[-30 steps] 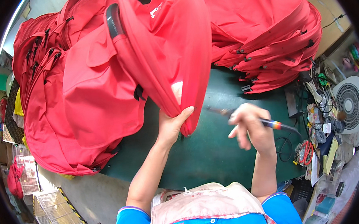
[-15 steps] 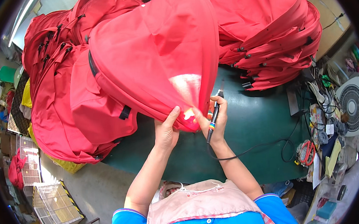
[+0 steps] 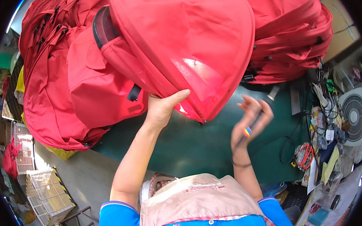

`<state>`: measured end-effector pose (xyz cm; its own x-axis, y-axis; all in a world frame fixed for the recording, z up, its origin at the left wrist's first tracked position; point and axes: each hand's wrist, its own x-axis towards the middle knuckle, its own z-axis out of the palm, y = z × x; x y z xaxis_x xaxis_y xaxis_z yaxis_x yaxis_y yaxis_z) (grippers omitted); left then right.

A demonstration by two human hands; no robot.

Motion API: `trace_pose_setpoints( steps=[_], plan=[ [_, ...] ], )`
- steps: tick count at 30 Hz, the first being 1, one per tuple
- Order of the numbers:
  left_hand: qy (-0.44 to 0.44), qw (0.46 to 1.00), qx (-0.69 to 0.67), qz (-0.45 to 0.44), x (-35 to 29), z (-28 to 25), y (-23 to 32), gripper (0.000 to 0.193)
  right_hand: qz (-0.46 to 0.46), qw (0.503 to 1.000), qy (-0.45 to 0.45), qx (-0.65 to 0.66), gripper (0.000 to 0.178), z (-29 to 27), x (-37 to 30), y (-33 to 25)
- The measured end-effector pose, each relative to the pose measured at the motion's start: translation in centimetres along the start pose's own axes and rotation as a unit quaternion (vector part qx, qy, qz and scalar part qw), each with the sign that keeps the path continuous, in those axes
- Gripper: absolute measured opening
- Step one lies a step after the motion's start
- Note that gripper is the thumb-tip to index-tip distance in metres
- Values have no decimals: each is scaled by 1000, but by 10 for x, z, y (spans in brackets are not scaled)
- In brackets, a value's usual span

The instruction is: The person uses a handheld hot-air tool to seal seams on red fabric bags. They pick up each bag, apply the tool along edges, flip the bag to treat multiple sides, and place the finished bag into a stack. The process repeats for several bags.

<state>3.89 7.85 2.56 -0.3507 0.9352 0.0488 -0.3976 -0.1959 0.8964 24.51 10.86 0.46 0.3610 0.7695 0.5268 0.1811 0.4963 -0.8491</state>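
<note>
A large red sewn fabric cover, with piped edges and a dark mesh panel, hangs over the near edge of the red pile. Its pointed lower corner comes down over the green tabletop. My left hand grips the cover's lower left edge, thumb on top and fingers hidden beneath. Right of the corner and apart from the cloth, my right hand holds a pen-shaped corded tool that looks like a soldering iron, with a dark handle and rainbow band. Motion blurs this hand; a metal piece shows beyond its fingers.
More red covers are heaped at the left and stacked at the right of the green table. At the right edge are a white fan, red-handled scissors and tangled cables. Wire crates stand on the floor at left.
My right hand has let go of the cover's corner and moved right with the tool. The cover's corner has shifted slightly right and lies flatter; my left hand keeps its grip on the edge.
</note>
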Motion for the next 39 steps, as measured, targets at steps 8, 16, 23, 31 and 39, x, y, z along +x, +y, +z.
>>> trace_pose_setpoints(
  steps=[8, 16, 23, 31, 39],
  plan=[
    [-32, 998, 7, -47, 19, 2, 7, 56, -124, 893, -432, 19, 36, -30, 10, -67],
    [-40, 998, -19, -43, 20, 4, 5, 48, -141, 897, -419, 10, 30, -12, 14, -63],
    [-57, 997, 16, -53, 18, 2, 2, 55, 139, 870, -471, 50, 27, -14, 40, -79],
    [-58, 997, -12, -49, -16, -2, 13, 65, -73, 913, -355, 188, 37, 26, 160, -92],
    [-187, 885, 310, -292, -127, -121, 96, 76, -273, 769, -563, 129, 37, 217, 212, -97]
  ],
)
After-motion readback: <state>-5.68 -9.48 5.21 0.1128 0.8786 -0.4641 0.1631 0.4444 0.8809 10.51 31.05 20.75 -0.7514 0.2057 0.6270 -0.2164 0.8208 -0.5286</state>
